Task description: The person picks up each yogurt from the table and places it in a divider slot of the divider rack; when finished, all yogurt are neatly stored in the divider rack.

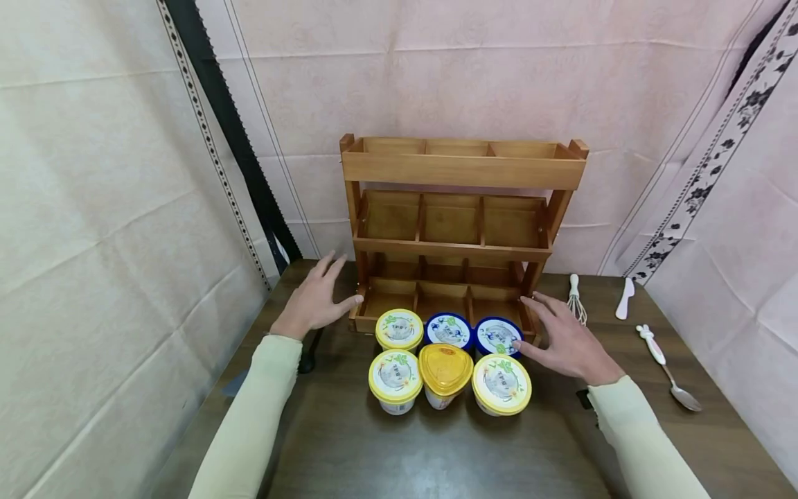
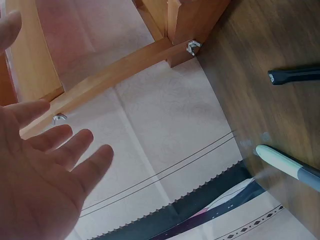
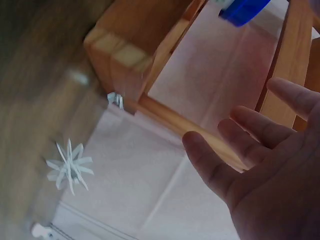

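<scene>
A three-tier wooden shelf (image 1: 464,170) with divided compartments stands at the back of the table. My left hand (image 1: 314,298), fingers spread, is beside its lower left side and holds nothing. On the other side, my right hand (image 1: 570,343) is spread by the lower right corner, thumb overlapping the rim of a blue-lidded tub (image 1: 499,336). Another blue-lidded tub (image 1: 448,330) and a yellow-lidded tub (image 1: 399,328) complete the back row. In front are two more white-and-yellow-lidded tubs, left (image 1: 395,378) and right (image 1: 501,384), around a tub with a plain yellow lid (image 1: 445,369).
At the right lie a whisk (image 1: 576,301), a white-handled spreader (image 1: 625,299) and a spoon (image 1: 670,371). Left of the shelf, a black handle (image 2: 295,75) and a pale green-and-grey handle (image 2: 282,161) lie on the table. Cloth walls (image 1: 474,83) enclose the back and sides.
</scene>
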Demonstrator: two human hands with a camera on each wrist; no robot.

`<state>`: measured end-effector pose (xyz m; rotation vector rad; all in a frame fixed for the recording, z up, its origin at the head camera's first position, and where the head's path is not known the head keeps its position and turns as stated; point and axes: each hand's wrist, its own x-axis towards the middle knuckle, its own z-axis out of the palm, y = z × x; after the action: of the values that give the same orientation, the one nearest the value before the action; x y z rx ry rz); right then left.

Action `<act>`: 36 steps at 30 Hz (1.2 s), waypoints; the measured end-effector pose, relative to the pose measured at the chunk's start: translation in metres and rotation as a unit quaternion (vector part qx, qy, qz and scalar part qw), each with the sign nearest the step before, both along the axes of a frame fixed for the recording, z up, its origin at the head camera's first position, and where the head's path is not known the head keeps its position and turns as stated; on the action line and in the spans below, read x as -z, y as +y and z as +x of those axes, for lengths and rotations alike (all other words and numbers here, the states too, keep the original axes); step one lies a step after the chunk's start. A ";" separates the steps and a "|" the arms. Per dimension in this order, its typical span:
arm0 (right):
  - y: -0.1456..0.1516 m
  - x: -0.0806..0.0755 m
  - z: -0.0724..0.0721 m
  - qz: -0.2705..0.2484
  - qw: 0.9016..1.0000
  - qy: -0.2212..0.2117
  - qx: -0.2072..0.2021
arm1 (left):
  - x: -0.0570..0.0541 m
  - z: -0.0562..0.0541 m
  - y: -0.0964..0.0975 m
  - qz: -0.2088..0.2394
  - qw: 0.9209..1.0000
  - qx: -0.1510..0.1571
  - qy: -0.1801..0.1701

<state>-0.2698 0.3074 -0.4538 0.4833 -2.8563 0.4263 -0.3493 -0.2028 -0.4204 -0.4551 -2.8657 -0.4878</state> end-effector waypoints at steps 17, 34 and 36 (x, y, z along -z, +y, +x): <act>-0.007 0.016 0.001 -0.144 0.987 -0.056 -0.047 | -0.019 -0.027 0.002 0.143 0.987 0.047 0.056; -0.011 0.029 0.002 -0.233 0.962 -0.134 -0.042 | -0.041 -0.069 0.017 0.315 0.946 0.060 0.050; -0.012 0.029 0.003 -0.237 0.960 -0.141 -0.044 | -0.044 -0.076 0.020 0.338 0.938 0.060 0.048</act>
<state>-0.2671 0.2957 -0.4832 0.4861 -2.8468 1.2474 -0.4252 -0.1831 -0.3768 -0.4992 -2.3696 -1.3584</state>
